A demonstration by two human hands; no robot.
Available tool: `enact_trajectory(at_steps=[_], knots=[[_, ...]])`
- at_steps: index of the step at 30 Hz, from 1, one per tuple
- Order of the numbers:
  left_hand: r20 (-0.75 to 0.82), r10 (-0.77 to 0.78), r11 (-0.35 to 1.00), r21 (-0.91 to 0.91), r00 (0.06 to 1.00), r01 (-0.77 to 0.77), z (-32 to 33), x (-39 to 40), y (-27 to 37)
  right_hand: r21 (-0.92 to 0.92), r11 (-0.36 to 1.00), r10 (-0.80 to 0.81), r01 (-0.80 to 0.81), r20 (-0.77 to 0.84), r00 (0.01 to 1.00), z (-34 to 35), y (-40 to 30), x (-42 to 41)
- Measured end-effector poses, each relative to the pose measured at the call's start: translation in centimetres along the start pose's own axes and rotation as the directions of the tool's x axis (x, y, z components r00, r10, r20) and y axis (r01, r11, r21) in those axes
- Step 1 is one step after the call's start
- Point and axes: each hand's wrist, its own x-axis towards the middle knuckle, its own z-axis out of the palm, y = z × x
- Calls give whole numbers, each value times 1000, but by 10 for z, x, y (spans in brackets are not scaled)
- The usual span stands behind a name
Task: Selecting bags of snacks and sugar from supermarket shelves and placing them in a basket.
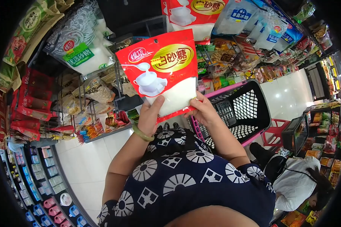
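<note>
A red bag of white sugar (164, 76) is held up in front of me, its printed face turned towards me. My left hand (150, 115) grips its lower left side, the thumb lying on the clear window. At the lower right corner, my right hand (203, 110) pinches the bag between thumb and fingers. White sugar shows through the window in the bag's lower part. Behind its top edge hangs a similar red sugar bag (194, 17). To the left, clear sugar bags with a green label (79, 56) hang from the rack.
A black shopping cart basket with pink trim (244, 105) stands beyond my right forearm. Clear rock sugar bags (238, 17) hang at upper right. A person in a white top (294, 181) bends near a red stool (275, 132). Shelves of bottles (54, 210) line the lower left.
</note>
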Motion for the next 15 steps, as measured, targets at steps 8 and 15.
enact_trajectory(at_steps=[8, 15], knots=[[149, 19, 974, 221, 989, -52, -6, -2, -10, 91, 977, -189, 193, -46, 981, -7, -7, -8], [233, -135, 967, 241, 963, 78, -16, -13, -13, 60, 878, -460, 475, -168, 872, -6, -56, -3]])
